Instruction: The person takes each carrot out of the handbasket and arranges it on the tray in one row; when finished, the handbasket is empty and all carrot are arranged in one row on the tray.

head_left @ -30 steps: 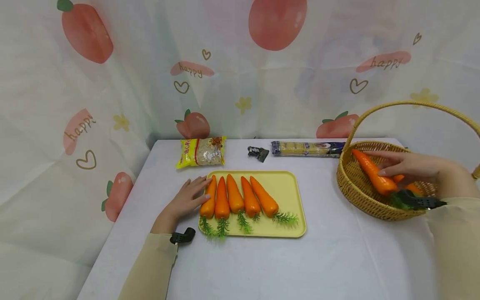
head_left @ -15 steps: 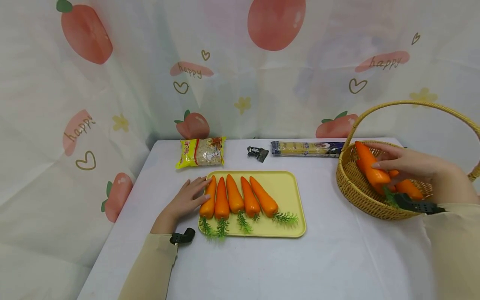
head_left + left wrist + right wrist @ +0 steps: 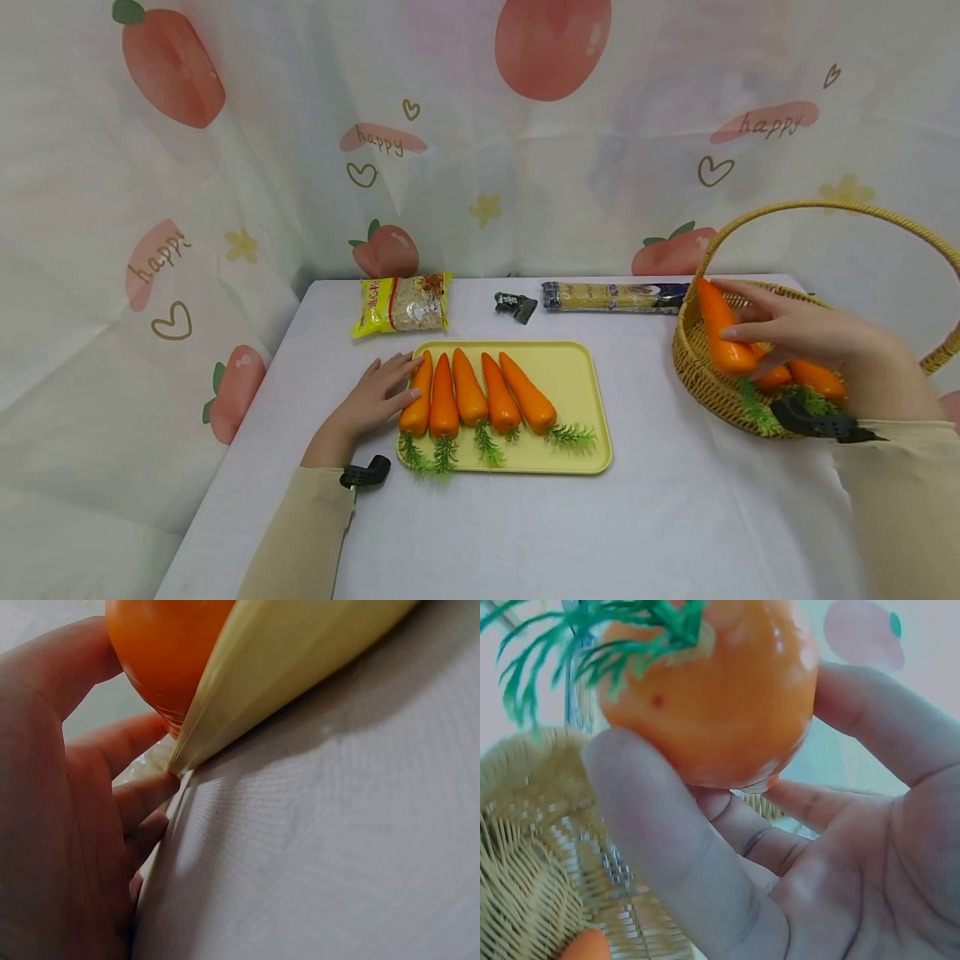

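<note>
At the left edge of the tray (image 3: 577, 375), our left hand (image 3: 372, 402) lies loosely, touching the end carrot (image 3: 416, 417); right of the tray, our right hand (image 3: 817, 333) pinches the raised carrot (image 3: 718, 321) over the basket (image 3: 697, 379), where its glossy skin might slip if we loosen.

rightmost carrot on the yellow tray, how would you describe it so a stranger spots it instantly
On the white table find the yellow tray, with five orange carrots lying side by side on it. Take the rightmost carrot, farthest from the left hand. It slants more than its neighbours, and its green top sticks out to the right while theirs point toward the near edge.
</note>
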Available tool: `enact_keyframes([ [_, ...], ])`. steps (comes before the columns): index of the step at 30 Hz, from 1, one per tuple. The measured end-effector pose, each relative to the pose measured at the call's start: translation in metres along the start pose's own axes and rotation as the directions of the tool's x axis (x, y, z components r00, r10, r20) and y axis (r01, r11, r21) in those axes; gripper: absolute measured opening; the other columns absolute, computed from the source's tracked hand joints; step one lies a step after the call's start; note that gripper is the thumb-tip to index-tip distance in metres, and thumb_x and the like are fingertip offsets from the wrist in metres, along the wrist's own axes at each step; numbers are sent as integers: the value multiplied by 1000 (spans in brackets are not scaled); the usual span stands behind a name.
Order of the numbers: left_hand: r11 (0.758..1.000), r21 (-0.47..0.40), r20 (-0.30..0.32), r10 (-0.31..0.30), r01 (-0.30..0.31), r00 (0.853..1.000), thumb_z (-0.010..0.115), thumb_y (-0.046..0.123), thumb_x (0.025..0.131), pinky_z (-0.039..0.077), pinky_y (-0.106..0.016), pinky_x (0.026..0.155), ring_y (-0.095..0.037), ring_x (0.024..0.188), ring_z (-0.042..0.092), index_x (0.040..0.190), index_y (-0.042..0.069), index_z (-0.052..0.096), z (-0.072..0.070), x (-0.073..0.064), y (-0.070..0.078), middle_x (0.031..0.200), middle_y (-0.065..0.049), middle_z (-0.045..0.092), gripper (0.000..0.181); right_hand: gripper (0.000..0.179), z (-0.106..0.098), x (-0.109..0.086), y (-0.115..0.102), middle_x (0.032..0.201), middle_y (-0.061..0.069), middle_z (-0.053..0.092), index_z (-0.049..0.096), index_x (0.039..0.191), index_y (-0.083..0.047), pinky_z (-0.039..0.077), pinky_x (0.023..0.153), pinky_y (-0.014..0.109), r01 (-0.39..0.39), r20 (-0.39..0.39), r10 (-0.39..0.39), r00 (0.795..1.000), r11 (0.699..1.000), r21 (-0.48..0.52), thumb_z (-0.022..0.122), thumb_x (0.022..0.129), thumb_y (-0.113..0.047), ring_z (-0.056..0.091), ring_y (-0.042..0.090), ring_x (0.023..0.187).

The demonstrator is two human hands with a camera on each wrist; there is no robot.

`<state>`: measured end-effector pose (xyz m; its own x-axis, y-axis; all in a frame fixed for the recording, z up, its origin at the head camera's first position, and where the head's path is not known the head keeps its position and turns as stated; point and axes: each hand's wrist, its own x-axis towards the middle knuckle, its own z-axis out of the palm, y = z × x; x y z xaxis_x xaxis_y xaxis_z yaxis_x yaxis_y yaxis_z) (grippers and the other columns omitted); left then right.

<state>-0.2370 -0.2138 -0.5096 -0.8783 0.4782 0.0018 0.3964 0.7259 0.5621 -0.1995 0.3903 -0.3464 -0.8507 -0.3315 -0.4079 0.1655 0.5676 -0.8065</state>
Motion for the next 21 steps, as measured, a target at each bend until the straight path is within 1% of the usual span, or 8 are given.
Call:
enact_keyframes([
  [2, 1000, 1, 4, 2, -2, 1000, 48, 54, 98, 1, -52, 126, -29, 154, 19, 155, 30, 33, 0, 0, 1, 163, -5, 29, 64, 79, 6, 1, -4, 152, 26, 24, -1, 158, -42, 60, 80, 51, 13, 6, -13, 1000, 1000, -4, 54, 102, -26, 68, 32, 100],
  [4, 1000, 1, 10, -2, 2, 1000, 49, 53, 98, 0, -51, 126, -28, 154, 18, 155, 30, 33, -1, 0, 1, 163, -5, 29, 63, 82, 13, 4, -8, 149, 27, 28, -1, 158, -39, 60, 78, 49, 31, 6, -30, 1000, 999, -16, 56, 101, -26, 68, 31, 99],
  [6, 1000, 1, 10, 0, 0, 1000, 49, 52, 98, 0, -51, 126, -28, 154, 18, 155, 29, 34, -1, 0, 1, 163, -5, 29, 63, 85, 20, 7, -13, 141, 28, 35, 0, 158, -39, 61, 76, 50, 30, 0, -30, 1000, 999, -29, 60, 99, -28, 68, 32, 93],
  [8, 1000, 1, 7, 1, -1, 1000, 49, 52, 98, 0, -51, 126, -28, 154, 18, 155, 29, 34, -1, 0, 0, 163, -5, 29, 63, 88, 27, 10, -18, 135, 26, 39, 1, 158, -39, 61, 73, 49, 22, -7, -22, 1000, 999, -46, 64, 97, -29, 67, 31, 90],
  [11, 1000, -4, 5, 2, -2, 1000, 49, 52, 98, 0, -52, 126, -29, 154, 18, 155, 29, 34, 0, 0, 0, 163, -5, 29, 63, 91, 38, 16, -26, 129, 26, 39, 1, 159, -38, 61, 72, 47, 25, 0, -25, 1000, 998, -64, 66, 95, -30, 66, 31, 87],
  [15, 1000, -8, 7, 1, -1, 1000, 48, 53, 98, 1, -53, 126, -29, 154, 19, 155, 29, 34, 0, 0, 0, 163, -5, 29, 63, 91, 53, 25, -35, 129, 27, 39, 2, 159, -37, 62, 73, 47, 53, 29, -51, 998, 997, -53, 67, 95, -28, 66, 32, 94],
  [19, 1000, 1, 4, 1, -1, 1000, 48, 54, 98, 1, -53, 126, -29, 154, 19, 155, 29, 34, 0, 1, 0, 163, -5, 30, 63, 92, 71, 39, -42, 129, 27, 42, 6, 158, -41, 62, 74, 48, 36, 43, -35, 998, 999, -28, 70, 92, -31, 66, 33, 95],
  [21, 1000, 0, 3, 2, -2, 1000, 48, 53, 98, 1, -53, 126, -29, 153, 19, 155, 29, 34, 0, 1, -1, 163, -5, 30, 63, 92, 80, 47, -44, 128, 27, 44, 7, 158, -40, 62, 74, 48, 30, 50, -29, 998, 999, -26, 71, 91, -32, 66, 33, 95],
])
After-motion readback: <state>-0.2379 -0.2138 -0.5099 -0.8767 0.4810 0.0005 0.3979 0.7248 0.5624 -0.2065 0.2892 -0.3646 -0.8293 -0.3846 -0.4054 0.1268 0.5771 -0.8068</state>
